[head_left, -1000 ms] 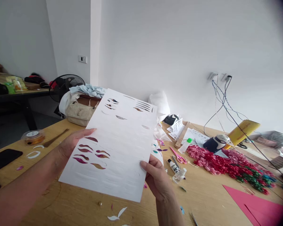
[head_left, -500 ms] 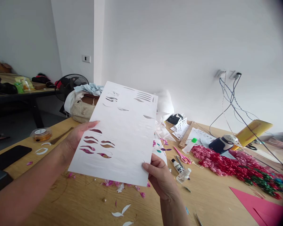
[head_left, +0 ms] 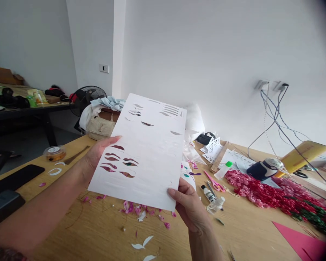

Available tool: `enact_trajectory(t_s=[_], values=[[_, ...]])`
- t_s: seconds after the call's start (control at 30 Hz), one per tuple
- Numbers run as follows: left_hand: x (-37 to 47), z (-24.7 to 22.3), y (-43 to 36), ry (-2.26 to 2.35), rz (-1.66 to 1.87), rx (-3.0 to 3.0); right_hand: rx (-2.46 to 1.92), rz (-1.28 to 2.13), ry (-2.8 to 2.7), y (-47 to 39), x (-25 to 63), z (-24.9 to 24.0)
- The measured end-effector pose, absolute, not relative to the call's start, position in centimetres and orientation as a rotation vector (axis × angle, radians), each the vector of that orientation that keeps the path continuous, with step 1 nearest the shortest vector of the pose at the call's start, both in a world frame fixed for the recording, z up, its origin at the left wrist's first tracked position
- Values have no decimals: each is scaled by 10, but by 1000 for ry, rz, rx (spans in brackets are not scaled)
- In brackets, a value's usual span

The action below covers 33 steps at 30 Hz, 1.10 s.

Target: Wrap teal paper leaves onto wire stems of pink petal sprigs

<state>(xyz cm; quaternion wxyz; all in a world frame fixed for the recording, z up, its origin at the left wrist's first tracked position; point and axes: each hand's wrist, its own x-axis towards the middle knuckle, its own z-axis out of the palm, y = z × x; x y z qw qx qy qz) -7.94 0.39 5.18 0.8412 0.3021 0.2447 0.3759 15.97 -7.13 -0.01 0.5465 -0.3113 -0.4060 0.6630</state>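
A white sheet of paper (head_left: 149,152) with leaf-shaped cut-outs is held up, tilted, above the table. My left hand (head_left: 99,154) grips its left edge, the thumb lying on the front and the fingers hidden behind. Near the lower right corner my right hand (head_left: 187,201) pinches the sheet, thumb in front and fingers at the back. Through the openings at lower left, bits of the table and coloured things show. Pink petals (head_left: 129,207) lie on the wood under the sheet's lower edge. White leaf-shaped paper pieces (head_left: 143,243) rest closer to me.
Pink scissors (head_left: 214,181), a green-capped bottle (head_left: 223,170) and a small clear bottle (head_left: 216,205) lie to the right. Beyond them are pink and red flower strands (head_left: 255,188) and a blue-and-white flask (head_left: 263,168). A black phone (head_left: 16,179) and a tape tub (head_left: 54,153) are at left.
The view has turned slightly left, so the surroundings sit further right. Both hands still hold the sheet, whose tilt differs a little.
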Motion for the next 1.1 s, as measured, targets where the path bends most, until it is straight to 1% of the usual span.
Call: enact_trajectory(t_s=[0.5, 0.7, 0.87, 1.1], values=[[-76, 53, 11, 460, 768, 659, -766, 1552, -884, -67, 159, -5], [-69, 60, -2, 572, 756, 651, -787, 1545, -815, -70, 155, -2], [-72, 55, 0, 539, 749, 643, -797, 1509, -773, -73, 152, 1], [-62, 60, 4, 526, 761, 648, -862, 1449, -702, -65, 161, -10]])
